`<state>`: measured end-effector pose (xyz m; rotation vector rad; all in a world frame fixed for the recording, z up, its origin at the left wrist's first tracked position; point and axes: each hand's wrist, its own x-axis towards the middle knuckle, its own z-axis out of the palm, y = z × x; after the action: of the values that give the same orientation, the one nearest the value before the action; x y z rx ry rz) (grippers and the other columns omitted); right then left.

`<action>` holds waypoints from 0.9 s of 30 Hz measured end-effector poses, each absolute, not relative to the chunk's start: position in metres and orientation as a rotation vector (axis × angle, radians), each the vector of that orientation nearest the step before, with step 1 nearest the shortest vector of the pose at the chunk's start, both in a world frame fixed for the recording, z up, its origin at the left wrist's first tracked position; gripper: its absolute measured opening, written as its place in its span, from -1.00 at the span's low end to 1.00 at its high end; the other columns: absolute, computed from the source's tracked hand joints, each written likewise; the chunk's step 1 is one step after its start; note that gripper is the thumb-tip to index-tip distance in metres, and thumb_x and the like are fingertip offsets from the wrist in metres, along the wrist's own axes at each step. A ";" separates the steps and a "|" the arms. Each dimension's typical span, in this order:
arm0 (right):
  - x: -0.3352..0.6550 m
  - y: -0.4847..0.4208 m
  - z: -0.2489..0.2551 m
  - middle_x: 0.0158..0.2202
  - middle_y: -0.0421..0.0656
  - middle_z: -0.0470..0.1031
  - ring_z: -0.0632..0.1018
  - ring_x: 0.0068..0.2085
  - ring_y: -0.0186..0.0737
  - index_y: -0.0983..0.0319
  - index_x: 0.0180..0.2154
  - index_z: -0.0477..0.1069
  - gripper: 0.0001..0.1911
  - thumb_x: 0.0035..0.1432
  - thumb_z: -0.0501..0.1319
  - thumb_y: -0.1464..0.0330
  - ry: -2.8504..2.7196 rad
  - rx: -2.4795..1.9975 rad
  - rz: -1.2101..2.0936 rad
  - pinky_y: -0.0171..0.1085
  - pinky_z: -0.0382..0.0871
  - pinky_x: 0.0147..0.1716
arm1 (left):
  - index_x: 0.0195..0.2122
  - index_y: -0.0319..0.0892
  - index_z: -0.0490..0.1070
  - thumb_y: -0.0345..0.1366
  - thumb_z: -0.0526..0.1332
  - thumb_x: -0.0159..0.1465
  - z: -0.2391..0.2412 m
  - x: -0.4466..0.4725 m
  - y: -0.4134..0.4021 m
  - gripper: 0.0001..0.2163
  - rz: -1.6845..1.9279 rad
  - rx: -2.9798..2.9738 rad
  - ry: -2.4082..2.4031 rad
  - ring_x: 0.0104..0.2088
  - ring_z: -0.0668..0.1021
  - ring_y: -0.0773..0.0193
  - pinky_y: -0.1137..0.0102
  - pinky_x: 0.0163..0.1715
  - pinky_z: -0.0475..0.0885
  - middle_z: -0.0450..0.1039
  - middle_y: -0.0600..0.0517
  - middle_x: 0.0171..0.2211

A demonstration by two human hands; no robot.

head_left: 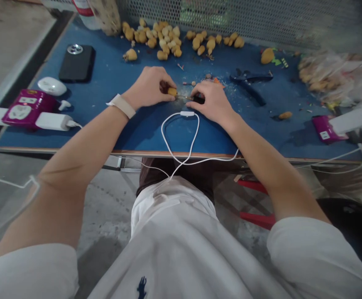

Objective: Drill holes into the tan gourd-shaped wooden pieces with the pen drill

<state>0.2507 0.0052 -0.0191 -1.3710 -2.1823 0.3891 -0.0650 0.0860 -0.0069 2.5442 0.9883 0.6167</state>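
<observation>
Being pinched in the fingertips of the left hand (146, 88), a small yellow lump (172, 91) is being held near the middle of the blue desk (106, 54), set back from its front edge. A dark-handled tool (199, 99) appears to be being clenched in the right hand (212, 103), its thin metal tip reaching the lump. Good control seems to be being gained by keeping both hands close together and low over the desk. A heap of yellow lumps (156, 39) is lying along the far edge, with pliers (249, 81) towards the right.
</observation>
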 end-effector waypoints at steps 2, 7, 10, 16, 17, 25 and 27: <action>0.249 0.004 -0.020 0.10 0.05 0.78 0.74 0.26 0.51 -0.06 -0.04 0.70 -0.66 0.45 0.71 -0.04 -2.192 -1.362 0.378 0.57 0.70 0.42 | 0.15 0.18 0.87 0.54 0.46 0.48 -0.010 -0.066 0.088 -0.41 0.665 2.539 0.953 -0.11 0.57 0.12 -0.05 0.17 0.76 0.81 0.11 0.08; 0.248 0.005 -0.021 0.10 0.06 0.78 0.75 0.25 0.49 -0.03 -0.03 0.70 -0.69 0.48 0.67 -0.01 -2.193 -1.371 0.349 0.56 0.69 0.43 | 0.22 0.18 0.86 0.49 0.45 0.53 -0.015 -0.067 0.090 -0.42 0.667 2.555 0.905 -0.03 0.62 -0.01 -0.15 0.22 0.72 0.83 0.09 0.06; 0.248 0.005 -0.020 0.10 0.07 0.77 0.75 0.24 0.50 -0.03 -0.02 0.70 -0.68 0.49 0.66 -0.03 -2.194 -1.386 0.348 0.57 0.69 0.43 | 0.18 0.14 0.86 0.49 0.45 0.53 -0.012 -0.066 0.088 -0.42 0.687 2.572 0.911 -0.06 0.63 0.00 -0.14 0.17 0.73 0.84 0.05 0.03; 0.247 0.002 -0.017 0.14 0.08 0.77 0.74 0.31 0.54 -0.03 0.03 0.71 -0.61 0.47 0.68 -0.09 -2.200 -1.398 0.367 0.58 0.67 0.46 | 0.08 0.20 0.87 0.52 0.49 0.48 -0.008 -0.064 0.084 -0.45 0.698 2.547 0.961 -0.12 0.64 0.06 -0.06 0.11 0.76 0.83 0.10 0.02; 0.246 0.002 -0.017 0.14 0.08 0.78 0.74 0.31 0.55 -0.04 0.03 0.71 -0.61 0.47 0.67 -0.10 -2.202 -1.399 0.365 0.60 0.67 0.46 | 0.07 0.20 0.87 0.53 0.49 0.46 -0.009 -0.064 0.084 -0.45 0.693 2.539 0.973 -0.12 0.64 0.07 -0.06 0.12 0.75 0.83 0.10 0.03; 0.245 0.002 -0.017 0.07 0.05 0.78 0.75 0.25 0.56 -0.09 0.01 0.71 -0.57 0.47 0.62 -0.22 -2.204 -1.383 0.360 0.65 0.68 0.44 | 0.18 0.21 0.87 0.56 0.44 0.48 -0.008 -0.066 0.085 -0.39 0.686 2.547 0.892 -0.03 0.62 -0.02 -0.09 0.17 0.70 0.81 0.11 -0.10; 0.245 0.002 -0.016 0.07 0.05 0.79 0.74 0.27 0.57 -0.11 0.03 0.71 -0.54 0.46 0.62 -0.26 -2.188 -1.378 0.353 0.64 0.69 0.44 | 0.15 0.21 0.89 0.53 0.45 0.45 -0.006 -0.065 0.083 -0.41 0.665 2.543 0.955 -0.04 0.67 -0.04 -0.11 0.17 0.70 0.82 0.08 -0.05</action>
<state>0.2450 0.0016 -0.0163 -1.3778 -2.1883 0.3532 -0.0651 0.0834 -0.0059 2.5432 0.9546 0.6648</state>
